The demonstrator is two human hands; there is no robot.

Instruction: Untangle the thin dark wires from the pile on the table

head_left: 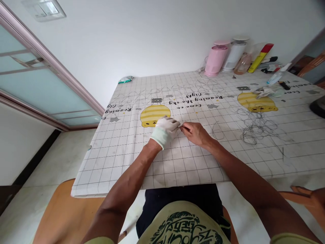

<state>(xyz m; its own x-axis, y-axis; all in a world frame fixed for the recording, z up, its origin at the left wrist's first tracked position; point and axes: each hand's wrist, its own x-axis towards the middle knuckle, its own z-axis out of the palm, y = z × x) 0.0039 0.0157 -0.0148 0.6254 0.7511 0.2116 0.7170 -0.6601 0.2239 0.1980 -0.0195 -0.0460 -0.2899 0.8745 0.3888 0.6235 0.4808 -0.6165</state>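
A white-gloved left hand and a bare right hand meet near the middle of the table, the right pinched almost shut on what seems a fine dark strand, while the left's curled grip cannot be told; close, steady fingertips suit something this thin. A loose tangle of dark strands lies toward the right edge of the grid-printed tablecloth, a pink canister stands at the far edge, and a frosted glass sliding door runs beyond the left edge
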